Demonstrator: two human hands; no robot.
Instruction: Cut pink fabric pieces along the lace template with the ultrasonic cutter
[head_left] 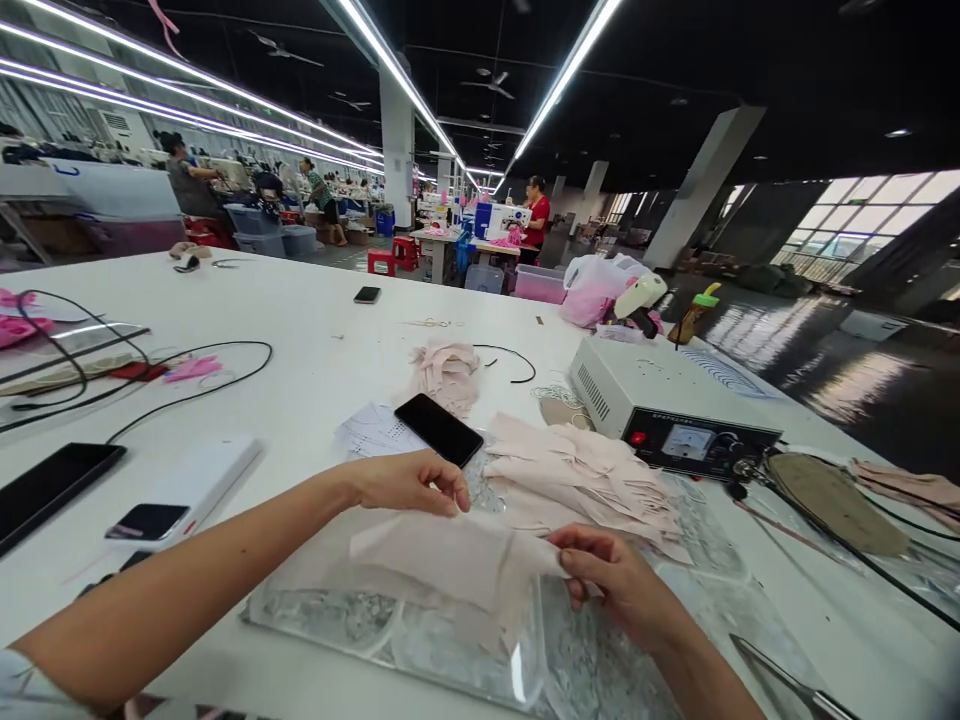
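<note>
Thumb and fingers of the right hand [619, 585] pinched pale cloth [442, 560] over the glassy board [337, 620]; the left hand [416, 485] curled above the board, its grip unclear. Light, even tension probably suited the thin fabric. One cloth pile [585, 475] lay on the board's far right, one farther pile [446, 372] beyond it, one meter box [675, 400] to its right.

The right hand [619, 580] partly hides the fabric piece [435, 560].
</note>
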